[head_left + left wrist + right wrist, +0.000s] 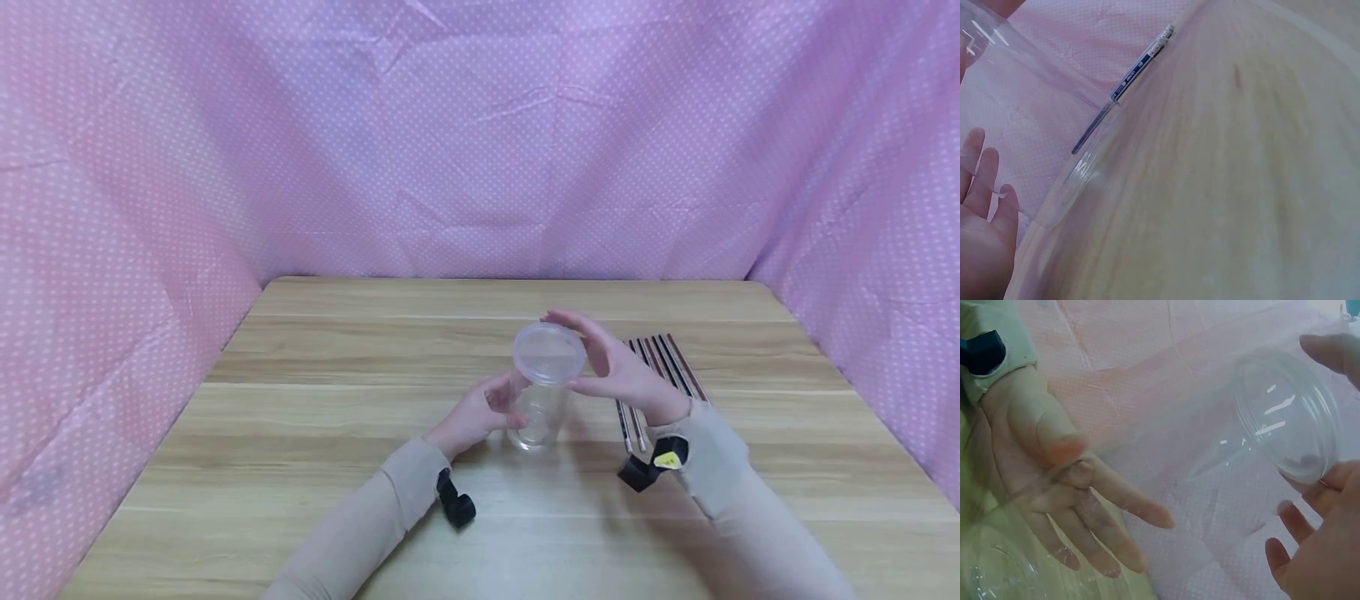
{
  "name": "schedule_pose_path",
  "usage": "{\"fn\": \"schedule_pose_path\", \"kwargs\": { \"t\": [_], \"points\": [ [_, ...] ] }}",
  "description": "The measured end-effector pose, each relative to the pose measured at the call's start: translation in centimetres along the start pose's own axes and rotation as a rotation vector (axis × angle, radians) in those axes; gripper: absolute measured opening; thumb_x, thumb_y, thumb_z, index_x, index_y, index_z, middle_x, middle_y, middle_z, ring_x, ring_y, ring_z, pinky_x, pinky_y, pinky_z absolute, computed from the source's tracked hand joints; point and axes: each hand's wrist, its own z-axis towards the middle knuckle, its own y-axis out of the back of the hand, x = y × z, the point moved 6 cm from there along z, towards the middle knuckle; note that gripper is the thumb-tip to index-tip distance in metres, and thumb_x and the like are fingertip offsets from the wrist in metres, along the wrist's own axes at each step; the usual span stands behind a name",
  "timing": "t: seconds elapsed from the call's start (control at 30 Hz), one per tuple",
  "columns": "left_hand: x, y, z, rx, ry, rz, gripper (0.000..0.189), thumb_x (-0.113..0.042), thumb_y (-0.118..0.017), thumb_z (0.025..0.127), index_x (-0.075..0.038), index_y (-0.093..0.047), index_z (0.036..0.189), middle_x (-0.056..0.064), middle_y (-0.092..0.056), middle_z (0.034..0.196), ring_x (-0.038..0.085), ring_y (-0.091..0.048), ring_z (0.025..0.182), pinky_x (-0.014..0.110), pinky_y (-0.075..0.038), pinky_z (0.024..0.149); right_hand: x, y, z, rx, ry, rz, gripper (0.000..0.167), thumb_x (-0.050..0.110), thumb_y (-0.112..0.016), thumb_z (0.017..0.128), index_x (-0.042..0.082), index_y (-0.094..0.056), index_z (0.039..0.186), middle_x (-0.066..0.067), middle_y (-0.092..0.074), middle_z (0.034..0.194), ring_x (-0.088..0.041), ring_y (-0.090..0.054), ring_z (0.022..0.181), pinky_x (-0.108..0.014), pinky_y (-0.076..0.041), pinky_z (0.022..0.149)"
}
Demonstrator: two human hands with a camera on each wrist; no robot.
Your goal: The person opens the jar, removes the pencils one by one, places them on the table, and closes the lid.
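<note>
A clear plastic jar stands near the middle of the wooden table, roughly upright. Around its lower body, my left hand holds it; the thumb presses the wall in the right wrist view, the fingers seen through the plastic. My right hand spans the round clear lid on top. In the right wrist view a fingertip touches the rim of the lid, while the thumb lies close to its opposite edge. Several pencils lie side by side behind and under the right wrist.
The wooden tabletop reaches back to a pink dotted cloth that hangs behind and at both sides. One blue pencil shows beyond the jar in the left wrist view. A black strap with a small device sits on each wrist.
</note>
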Motion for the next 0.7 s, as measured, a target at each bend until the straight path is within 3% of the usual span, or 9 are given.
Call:
{"fn": "schedule_pose_path", "kwargs": {
  "t": [0.1, 0.2, 0.37, 0.5, 0.6, 0.7],
  "points": [
    [0.0, -0.1, 0.0, -0.001, -0.001, 0.001, 0.076, 0.003, -0.070, 0.078, -0.011, -0.037, 0.145, 0.007, -0.042, 0.148, 0.025, -0.035, 0.138, 0.040, -0.025, 0.117, -0.3, 0.0, 0.1, 0.001, -0.028, 0.021, 0.075, -0.005, -0.065, 0.080, -0.008, -0.025, 0.143, 0.005, -0.044, 0.140, -0.006, -0.043, 0.124, -0.017, -0.033, 0.106],
    [0.1, -0.1, 0.1, 0.001, -0.008, 0.002, 0.076, 0.001, -0.072, 0.077, -0.011, -0.039, 0.144, 0.007, -0.042, 0.147, 0.023, -0.036, 0.138, 0.040, -0.026, 0.117, -0.2, 0.1, 0.0, -0.082, -0.077, -0.067, 0.075, -0.008, -0.067, 0.075, -0.007, -0.033, 0.141, -0.005, -0.047, 0.138, -0.006, -0.045, 0.121, -0.018, -0.035, 0.104],
    [0.2, 0.2, 0.2, -0.003, -0.008, 0.020, 0.076, -0.001, -0.073, 0.077, -0.011, -0.039, 0.144, 0.007, -0.043, 0.147, 0.023, -0.037, 0.137, 0.040, -0.027, 0.116, 0.3, 0.1, -0.2, -0.213, -0.155, -0.255, 0.075, -0.002, -0.077, 0.070, 0.001, -0.044, 0.137, -0.017, -0.047, 0.135, -0.018, -0.044, 0.119, -0.036, -0.035, 0.104],
    [0.1, 0.3, 0.0, 0.004, -0.009, 0.058, 0.075, -0.003, -0.074, 0.078, -0.012, -0.039, 0.144, 0.007, -0.042, 0.147, 0.025, -0.038, 0.137, 0.042, -0.027, 0.116, 0.4, 0.0, -0.3, -0.217, -0.201, -0.343, 0.076, 0.004, -0.079, 0.071, 0.006, -0.044, 0.139, -0.014, -0.046, 0.136, -0.027, -0.043, 0.121, -0.051, -0.032, 0.105],
    [-0.2, 0.5, -0.1, 0.029, -0.012, 0.141, 0.075, -0.011, -0.074, 0.080, -0.018, -0.037, 0.145, 0.001, -0.038, 0.150, 0.024, -0.034, 0.139, 0.044, -0.025, 0.116, 0.5, 0.0, -0.2, -0.190, -0.210, -0.357, 0.076, 0.006, -0.078, 0.073, 0.007, -0.041, 0.140, -0.014, -0.045, 0.138, -0.031, -0.043, 0.124, -0.056, -0.031, 0.107],
    [-1.0, 0.7, -0.6, 0.076, -0.004, 0.289, 0.079, -0.021, -0.074, 0.081, -0.027, -0.031, 0.148, -0.005, -0.031, 0.154, 0.023, -0.028, 0.142, 0.047, -0.023, 0.117, 0.6, 0.0, -0.2, -0.179, -0.209, -0.375, 0.077, 0.007, -0.078, 0.074, 0.007, -0.040, 0.141, -0.014, -0.046, 0.139, -0.033, -0.044, 0.124, -0.059, -0.031, 0.107]
  ]
}}
